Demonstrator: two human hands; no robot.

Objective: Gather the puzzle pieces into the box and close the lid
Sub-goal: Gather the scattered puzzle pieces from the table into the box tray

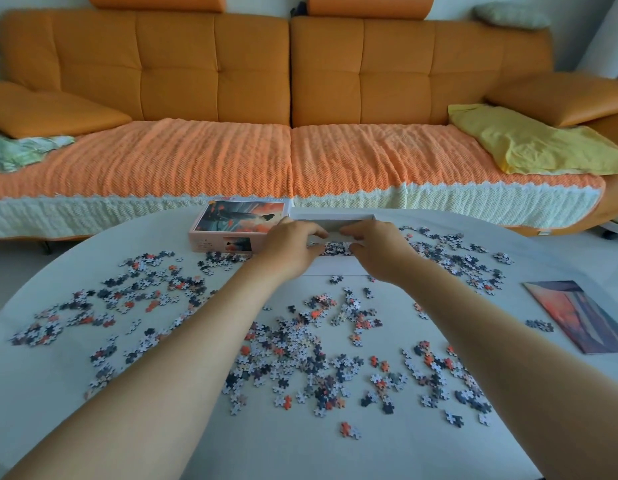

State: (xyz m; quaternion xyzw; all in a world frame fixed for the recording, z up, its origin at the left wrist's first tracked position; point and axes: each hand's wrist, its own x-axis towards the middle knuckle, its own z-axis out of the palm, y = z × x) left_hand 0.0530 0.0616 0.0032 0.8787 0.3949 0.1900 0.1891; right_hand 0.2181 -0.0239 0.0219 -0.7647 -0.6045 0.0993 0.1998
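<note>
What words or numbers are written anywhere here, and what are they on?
Nothing can be read for sure.
On the puzzle box lid, far strip: a line of print, too blurred to read.
On its near side: tiny print, too small to read.
On the picture sheet: no writing shows.

Sofa (210, 71): orange, tufted back.
Knit cover (196, 157): orange, cream-edged, over both seats.
Yellow cloth (529, 143): crumpled on right seat.
Green cloth (20, 150): left seat end.

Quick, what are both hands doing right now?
Left hand: fingers curled round puzzle pieces over the box.
Right hand: grips the same pieces.
</note>
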